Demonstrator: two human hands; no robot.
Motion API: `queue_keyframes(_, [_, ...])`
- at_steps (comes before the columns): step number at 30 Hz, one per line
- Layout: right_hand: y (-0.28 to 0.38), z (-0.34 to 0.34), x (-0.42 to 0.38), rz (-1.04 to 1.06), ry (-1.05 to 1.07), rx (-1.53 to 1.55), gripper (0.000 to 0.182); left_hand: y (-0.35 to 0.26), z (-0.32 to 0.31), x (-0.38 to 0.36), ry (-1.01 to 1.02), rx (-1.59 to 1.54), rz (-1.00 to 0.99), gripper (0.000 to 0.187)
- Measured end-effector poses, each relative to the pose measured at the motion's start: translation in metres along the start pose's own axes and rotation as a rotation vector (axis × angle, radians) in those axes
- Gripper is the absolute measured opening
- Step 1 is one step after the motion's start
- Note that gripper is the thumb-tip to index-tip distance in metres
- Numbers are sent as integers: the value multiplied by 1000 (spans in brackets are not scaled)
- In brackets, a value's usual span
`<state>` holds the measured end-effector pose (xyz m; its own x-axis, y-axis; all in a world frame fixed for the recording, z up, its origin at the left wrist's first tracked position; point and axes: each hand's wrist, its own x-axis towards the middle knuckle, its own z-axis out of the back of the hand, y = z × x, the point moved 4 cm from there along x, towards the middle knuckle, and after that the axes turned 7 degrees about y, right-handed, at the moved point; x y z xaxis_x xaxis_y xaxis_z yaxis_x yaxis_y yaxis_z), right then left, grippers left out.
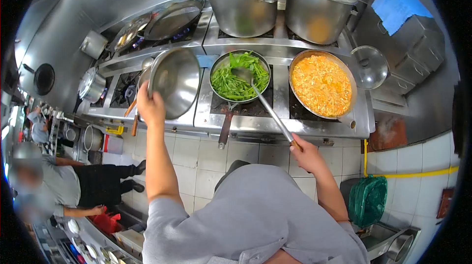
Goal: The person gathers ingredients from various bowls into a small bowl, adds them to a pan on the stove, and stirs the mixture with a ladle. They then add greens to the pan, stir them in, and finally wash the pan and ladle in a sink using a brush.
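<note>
My right hand [307, 154] is closed round the wooden end of a long-handled metal ladle [273, 112]. The ladle's head rests among chopped green leafy vegetables [226, 78] in a frying pan [227, 125] on the stove. At the left, my left hand [150, 106] grips the near-left rim of a large steel mixing bowl [178, 84], which is tilted and looks empty inside. My left fingertips are partly hidden behind the rim. To the right of the greens, a wide pan holds an orange, chunky mixture [322, 84].
Two large stockpots [241, 6] stand on the back burners. A glass lid [369, 67] lies right of the orange mixture. Other pans [174, 21] sit over flames at back left. Wooden-handled utensils [134, 122] jut over the stove front. A co-worker [64, 180] stands at left.
</note>
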<state>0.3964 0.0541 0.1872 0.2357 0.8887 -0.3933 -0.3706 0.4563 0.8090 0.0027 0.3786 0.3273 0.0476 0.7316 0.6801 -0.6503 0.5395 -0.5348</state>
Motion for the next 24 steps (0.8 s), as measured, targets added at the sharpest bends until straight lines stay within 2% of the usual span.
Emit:
queue_keyframes(1, [32, 11, -15, -152, 102, 151, 53, 13, 13, -20, -2, -31, 19, 37])
queue_keyframes(2, [39, 18, -17, -153, 115, 152, 53, 26, 26, -41, -4, -64, 37, 35])
queue_keyframes(4, [40, 20, -15, -194, 286, 368, 54, 63, 51, -92, -33, -27, 221, 36])
queue_keyframes(5, [33, 14, -6, -99, 364, 558, 52, 48, 64, -110, -64, -58, 287, 37])
queue_keyframes(6, [34, 17, -1, -109, 379, 555, 52, 34, 77, -127, -95, -89, 355, 38])
queue_keyframes(8, [38, 20, 11, -319, 481, 890, 47, 51, 102, -172, -127, -100, 495, 40])
queue_keyframes(10, [8, 22, 35, -370, 579, 1079, 52, 46, 130, -198, -131, 34, 479, 37])
queue_keyframes(14, [-1, 50, 46, -247, 384, 592, 51, 34, 183, -237, -207, 88, 526, 36])
queue_keyframes(16, [27, 51, 37, -173, 294, 300, 55, 32, 209, -254, -250, 135, 535, 36])
queue_keyframes(17, [41, 43, 30, -164, 308, 282, 55, 28, 221, -260, -271, 142, 547, 36])
queue_keyframes(19, [67, 36, 16, -77, 51, -136, 55, 22, 241, -270, -343, 71, 591, 36])
queue_keyframes(20, [64, 26, 19, -53, 69, -160, 55, 24, 250, -277, -377, 81, 606, 36])
queue_keyframes(22, [62, 16, 33, 298, -259, -508, 54, 27, 275, -289, -418, 140, 584, 36])
queue_keyframes(24, [55, -6, 48, 296, -281, -597, 59, 23, 302, -296, -493, 129, 619, 38])
